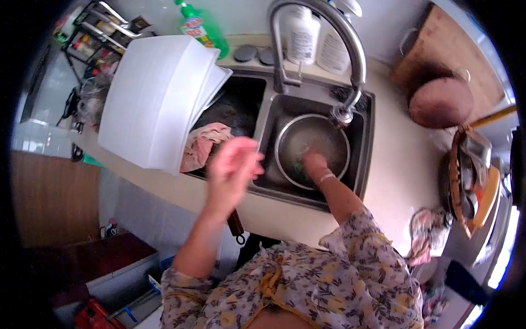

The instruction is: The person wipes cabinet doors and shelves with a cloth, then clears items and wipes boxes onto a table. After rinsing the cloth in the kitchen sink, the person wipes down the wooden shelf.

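My right hand (315, 165) reaches down into a round metal bowl (280, 136) in the right basin. Cloudy water covers its fingers, and something dark green (297, 164), too unclear to name, lies beside them. My left hand (233, 164) is raised over the sink's front edge, left of the bowl. Motion blurs it, but its fingers look loosely bent and apart, with nothing visible between them. The curved faucet (359, 55) ends in a spray head (341, 115) above the bowl's upper right rim. A pink cloth (205, 143) hangs by the left basin.
A large white rectangular container (148, 101) leans over the left basin (244, 98). Behind the sink stand a green bottle (205, 33) and white pump bottles (303, 41). To the right are a wooden board (444, 52), a reddish-brown round object (441, 103) and a basket of utensils (457, 175).
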{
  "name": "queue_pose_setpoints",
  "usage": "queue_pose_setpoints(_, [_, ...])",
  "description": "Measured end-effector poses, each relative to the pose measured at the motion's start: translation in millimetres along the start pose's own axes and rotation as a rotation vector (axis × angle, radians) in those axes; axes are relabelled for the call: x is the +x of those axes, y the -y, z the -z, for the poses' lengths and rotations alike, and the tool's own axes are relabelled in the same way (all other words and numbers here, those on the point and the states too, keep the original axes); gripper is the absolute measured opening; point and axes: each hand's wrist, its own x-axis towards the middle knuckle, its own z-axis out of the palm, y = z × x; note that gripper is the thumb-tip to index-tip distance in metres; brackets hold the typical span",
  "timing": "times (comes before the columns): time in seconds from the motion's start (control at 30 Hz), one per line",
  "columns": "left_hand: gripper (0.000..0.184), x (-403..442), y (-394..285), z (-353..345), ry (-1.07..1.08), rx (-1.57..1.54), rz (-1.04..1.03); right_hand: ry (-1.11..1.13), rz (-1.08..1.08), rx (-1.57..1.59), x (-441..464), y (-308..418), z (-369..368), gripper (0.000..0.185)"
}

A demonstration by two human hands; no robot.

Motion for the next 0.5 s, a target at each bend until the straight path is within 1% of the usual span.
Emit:
queue_pose_setpoints(0.03, [0.022,7.5,-1.4,-20.1,0.095,-0.002,0.113,-0.017,0.031,0.002,4.3,-2.2,-3.9,0.022])
queue_pose_setpoints(0.07, [0.027,19.3,19.2,-36.5,0.140,-0.099,0.207,-0.150,0.121,0.057,10.4,-16.3,-15.1,0.023])
queue_pose_setpoints(0.1, [0.031,30.0,40.6,-52.4,0.153,-0.203,0.306,-0.281,0.210,0.114,15.4,-28.5,-22.3,0.025])
queue_pose_setpoints(0.13, [0.034,38.5,60.6,-66.9,0.125,-0.301,0.436,-0.295,0.239,0.113,22.6,-35.4,-20.5,0.025])
queue_pose_setpoints(0.17, [0.043,48.7,84.9,-79.9,0.102,-0.350,0.539,-0.190,0.054,0.398,30.9,-39.3,-18.0,0.028])
queue_pose_setpoints(0.2, [0.054,57.8,113.5,-91.1,0.075,-0.384,0.651,-0.125,-0.024,0.537,31.4,-34.0,-12.5,0.030])
queue_pose_setpoints(0.23, [0.065,67.9,132.2,-101.2,0.076,-0.397,0.817,-0.071,-0.112,0.672,31.2,-28.1,-5.1,0.032])
queue_pose_setpoints(0.27, [0.064,70.4,143.1,-115.8,-0.046,-0.414,0.940,-0.046,-0.148,0.725,17.4,-13.3,20.3,0.037])
queue_pose_setpoints(0.3, [0.065,75.6,180.1,-125.9,-0.048,-0.483,0.984,-0.023,-0.182,0.774,9.0,-0.6,35.5,0.044])
queue_pose_setpoints(0.33, [0.067,83.8,212.2,-129.3,-0.052,-0.558,1.025,-0.175,-0.150,0.847,7.7,7.5,29.9,0.043])
queue_pose_setpoints(0.37, [0.067,88.8,218.2,-127.5,-0.073,-0.583,1.013,-0.243,-0.137,1.045,-24.5,22.0,77.0,0.041])
queue_pose_setpoints(0.4, [0.068,89.7,222.7,-125.6,-0.089,-0.698,1.036,-0.221,-0.091,1.059,-33.9,22.3,82.0,0.043])
queue_pose_setpoints(0.47, [0.067,86.6,227.0,-123.5,-0.134,-0.831,0.791,-0.203,0.071,1.418,-43.3,23.4,67.1,0.045])
queue_pose_setpoints(0.5, [0.063,95.4,251.8,-114.5,-0.071,-0.875,0.834,-0.270,0.163,1.350,-52.5,25.0,72.4,0.043])
